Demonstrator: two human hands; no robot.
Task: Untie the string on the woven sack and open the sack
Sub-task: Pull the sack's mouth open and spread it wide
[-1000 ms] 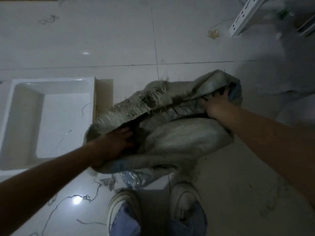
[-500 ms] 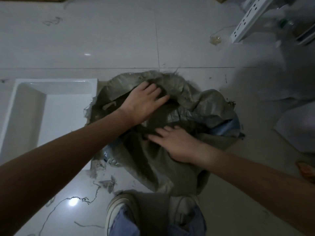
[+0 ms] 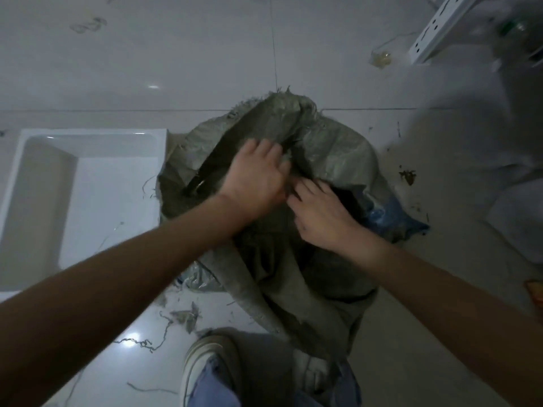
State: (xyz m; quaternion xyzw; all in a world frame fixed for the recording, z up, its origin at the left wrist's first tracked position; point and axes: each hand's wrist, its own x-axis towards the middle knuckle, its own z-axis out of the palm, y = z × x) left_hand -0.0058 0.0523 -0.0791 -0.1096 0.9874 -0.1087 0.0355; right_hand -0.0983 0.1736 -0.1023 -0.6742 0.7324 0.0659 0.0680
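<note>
A grey-green woven sack (image 3: 332, 151) stands crumpled on the tiled floor in front of my feet, its top folded over and bunched. My left hand (image 3: 255, 177) lies on the sack's upper folds with its fingers spread and curled into the fabric. Just to its right, my right hand (image 3: 320, 218) presses on the sack, fingertips pinching at a dark fold where the two hands meet. A blue lining or inner bag (image 3: 390, 218) shows at the sack's right side. No tied string is visible on the sack; the hands hide the middle.
A white rectangular tray (image 3: 88, 136) sits on the floor to the left, touching the sack. Loose string pieces (image 3: 152, 342) and scraps lie near my left shoe (image 3: 205, 359). A white perforated rail (image 3: 435, 30) is at the far right; a white bag (image 3: 520, 227) lies right.
The hands left the sack's outer edges and came together on top of it. The opened rim has been folded down and the sack now sits more bunched and upright.
</note>
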